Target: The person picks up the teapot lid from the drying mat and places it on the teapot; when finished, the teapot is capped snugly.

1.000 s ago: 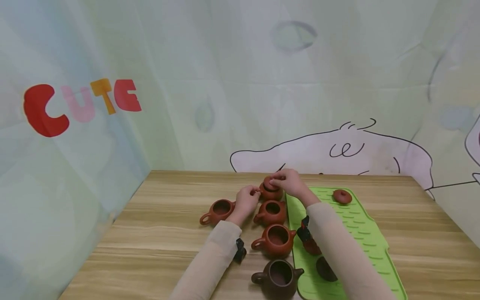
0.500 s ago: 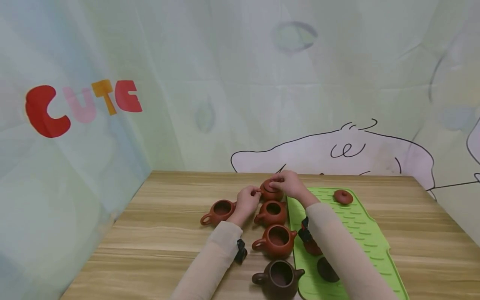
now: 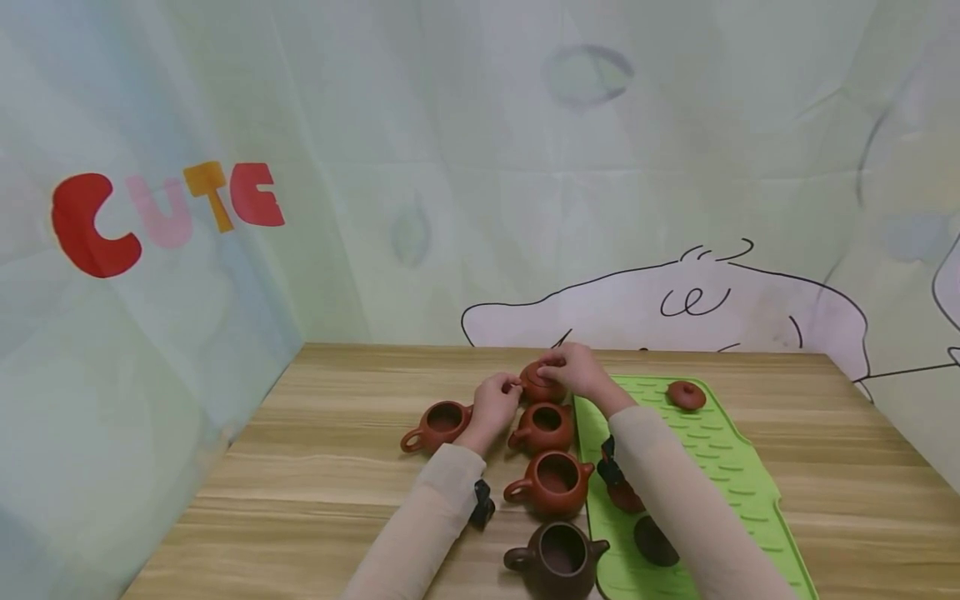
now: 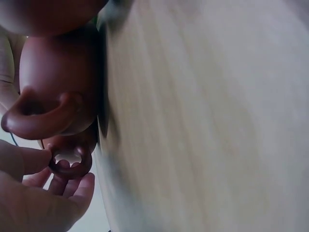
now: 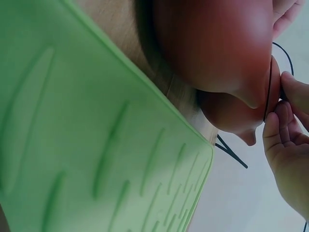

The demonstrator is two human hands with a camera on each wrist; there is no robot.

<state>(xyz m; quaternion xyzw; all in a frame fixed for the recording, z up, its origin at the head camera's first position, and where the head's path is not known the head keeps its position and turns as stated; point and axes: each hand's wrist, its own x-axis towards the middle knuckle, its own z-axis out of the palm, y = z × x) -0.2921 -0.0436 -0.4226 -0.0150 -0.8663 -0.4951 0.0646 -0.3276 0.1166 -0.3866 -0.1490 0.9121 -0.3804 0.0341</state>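
At the far end of a row of lidless teapots, my left hand [image 3: 493, 408] pinches the handle [image 4: 77, 169] of a reddish-brown clay teapot [image 3: 543, 393]. My right hand [image 3: 583, 372] holds the lid [image 5: 275, 84] by its top, and the lid sits on that teapot's opening. The knob is hidden by the fingers. Nearer along the row stand a small red teapot [image 3: 546, 433], a larger red teapot [image 3: 555, 492] and a dark brown teapot [image 3: 558, 567]. Left of the row, another open red teapot [image 3: 437, 433] is partly behind my left wrist.
A green ridged mat [image 3: 738, 483] lies right of the row. On it are a red lid [image 3: 686, 395], another red lid [image 3: 625, 497] partly under my right sleeve, and a dark lid [image 3: 654, 542]. A printed curtain [image 3: 420, 208] hangs behind the wooden table [image 3: 300, 500].
My right hand has lowered the lid slightly, and the dark gap between lid and far teapot has closed. The left hand keeps its place at the handle.
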